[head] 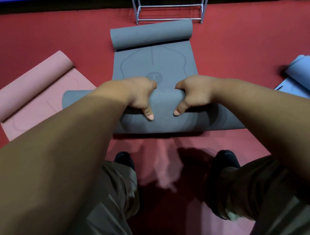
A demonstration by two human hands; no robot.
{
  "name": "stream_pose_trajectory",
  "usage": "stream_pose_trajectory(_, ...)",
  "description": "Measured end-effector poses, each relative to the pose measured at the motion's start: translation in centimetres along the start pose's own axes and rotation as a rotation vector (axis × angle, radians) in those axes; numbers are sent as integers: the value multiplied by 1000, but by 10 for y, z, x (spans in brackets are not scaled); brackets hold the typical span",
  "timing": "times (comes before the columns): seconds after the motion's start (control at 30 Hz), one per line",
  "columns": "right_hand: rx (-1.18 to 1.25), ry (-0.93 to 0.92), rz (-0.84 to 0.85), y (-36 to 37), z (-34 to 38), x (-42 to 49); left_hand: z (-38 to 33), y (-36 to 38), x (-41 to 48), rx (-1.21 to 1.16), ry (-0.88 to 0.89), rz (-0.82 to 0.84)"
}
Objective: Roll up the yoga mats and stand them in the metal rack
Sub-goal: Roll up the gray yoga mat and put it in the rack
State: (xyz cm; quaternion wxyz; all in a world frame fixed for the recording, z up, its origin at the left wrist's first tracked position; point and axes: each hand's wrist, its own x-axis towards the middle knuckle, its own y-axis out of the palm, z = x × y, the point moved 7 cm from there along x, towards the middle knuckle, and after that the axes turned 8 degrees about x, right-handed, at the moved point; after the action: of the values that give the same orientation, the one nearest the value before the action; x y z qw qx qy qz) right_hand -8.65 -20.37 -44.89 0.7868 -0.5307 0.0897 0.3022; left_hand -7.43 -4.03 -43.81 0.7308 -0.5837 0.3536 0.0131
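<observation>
Your left hand [140, 96] and right hand [196, 94] are both clamped over the rolled-up near end of the grey foam yoga mat [152, 63], close together, thumbs pointing back at you, arms stretched forward and down. The mat lies on the red floor [237, 48], its far end curled just before the silver metal rack [169, 6]. A pink yoga mat [31, 92] lies to the left and a blue yoga mat [302, 72] to the right.

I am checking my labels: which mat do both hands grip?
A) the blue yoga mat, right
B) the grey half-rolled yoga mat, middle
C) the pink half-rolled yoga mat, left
B: the left hand and the right hand both curl round the near rolled end of the grey half-rolled yoga mat.
</observation>
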Motion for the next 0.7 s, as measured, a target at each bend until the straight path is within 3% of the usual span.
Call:
stream_pose_trajectory(0.27,-2,-50,-81,-6,6,-2,1,-8,-2,-87,-8,-33)
stream_pose_trajectory(0.7,-16,-25,-12,-1,8,-2,-2,-7,0,-21,-5,-63)
